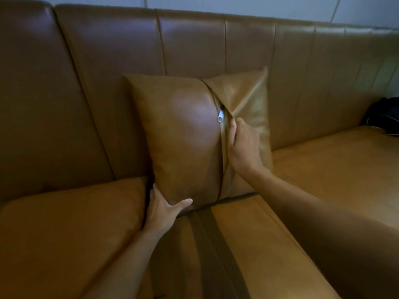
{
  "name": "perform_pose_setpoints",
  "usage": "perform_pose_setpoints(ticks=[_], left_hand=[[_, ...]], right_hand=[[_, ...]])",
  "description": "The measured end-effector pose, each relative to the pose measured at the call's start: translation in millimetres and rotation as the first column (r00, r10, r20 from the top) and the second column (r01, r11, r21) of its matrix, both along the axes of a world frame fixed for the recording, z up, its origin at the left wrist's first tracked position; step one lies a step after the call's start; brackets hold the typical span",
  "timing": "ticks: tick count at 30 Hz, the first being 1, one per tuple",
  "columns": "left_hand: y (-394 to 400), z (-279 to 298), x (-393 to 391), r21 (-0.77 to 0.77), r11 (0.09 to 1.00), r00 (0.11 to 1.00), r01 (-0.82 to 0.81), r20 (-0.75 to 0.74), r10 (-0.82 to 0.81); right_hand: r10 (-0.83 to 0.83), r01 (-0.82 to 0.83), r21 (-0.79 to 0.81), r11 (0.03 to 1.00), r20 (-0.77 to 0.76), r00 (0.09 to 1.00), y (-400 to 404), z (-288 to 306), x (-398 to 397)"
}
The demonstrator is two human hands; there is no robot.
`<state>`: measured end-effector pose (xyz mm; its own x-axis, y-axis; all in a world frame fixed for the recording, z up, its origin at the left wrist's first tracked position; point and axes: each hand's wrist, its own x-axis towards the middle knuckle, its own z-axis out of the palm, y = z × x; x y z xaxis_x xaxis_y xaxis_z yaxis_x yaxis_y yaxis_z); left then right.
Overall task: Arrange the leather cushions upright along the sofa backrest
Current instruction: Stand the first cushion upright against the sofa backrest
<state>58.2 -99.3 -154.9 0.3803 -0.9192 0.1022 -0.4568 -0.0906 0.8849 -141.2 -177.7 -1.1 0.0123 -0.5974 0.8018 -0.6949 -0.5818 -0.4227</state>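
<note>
Centre of the frame: brown leather cushion (179, 137) standing upright against the sofa backrest (194, 44), bottom edge on the seat (323, 180) right over the gap between two seat pads. Zip side faces the camera; silver zip pull (220, 116) sits mid-height, seam partly open above it, leather flap to the right creased. Left hand (162, 210), lower centre, has its grip closed on the cushion's bottom left corner, thumb across the front, fingers hidden behind. Right hand (241, 145) has its grip pinched on the flap edge beside the zip, fingertips tucked under the leather. Second cushion (71, 234) lies flat on the seat at lower left, touching the standing one's corner, cut off by the frame's bottom and left edges. Seat to the right is open up to a dark object (384, 117) at the right edge, cut off, too dim to identify. Pale wall (237, 5) strip above the backrest.
</note>
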Motion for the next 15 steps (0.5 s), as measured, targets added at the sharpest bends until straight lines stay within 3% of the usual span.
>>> perform_pose_setpoints(ticks=[3,15], left_hand=[[-10.6,-9.6,-11.0,-0.045,0.996,0.997,0.079,-0.013,-0.08],[-35.4,-35.8,-54.4,-0.311,0.932,0.972,-0.187,0.077,0.221]], right_hand=[[-0.075,0.074,0.035,0.997,0.04,0.996,-15.0,-8.3,-13.7],[-0.038,0.045,-0.045,0.998,0.155,0.987,-46.2,-27.2,-13.1]])
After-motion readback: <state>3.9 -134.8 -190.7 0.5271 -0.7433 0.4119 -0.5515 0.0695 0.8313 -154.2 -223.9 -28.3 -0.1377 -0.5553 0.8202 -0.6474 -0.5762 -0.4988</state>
